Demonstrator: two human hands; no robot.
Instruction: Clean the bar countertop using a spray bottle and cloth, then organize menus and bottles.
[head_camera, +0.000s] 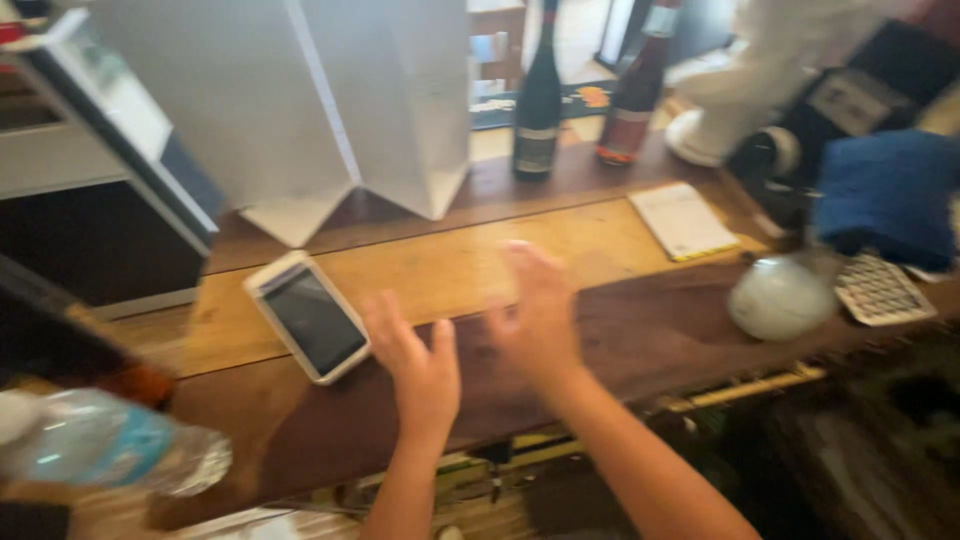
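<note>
My left hand (418, 362) hovers over the dark wooden counter (300, 430), fingers spread and holding nothing, just right of a white-framed tablet (308, 317) lying screen up. My right hand (540, 312) is raised beside it, blurred, fingers apart and empty. Straight ahead stand two white paper bags (300, 100) on the lighter wooden counter top (450, 265). Two dark wine bottles (540, 100) (635, 95) stand upright behind them.
A clear plastic water bottle (110, 445) lies at the lower left. A white notepad (684, 220) lies at the right, with a round white object (780, 297), a keypad device (882, 290) and a blue cloth (885, 195) beyond. A slanted screen (120, 130) stands at the far left.
</note>
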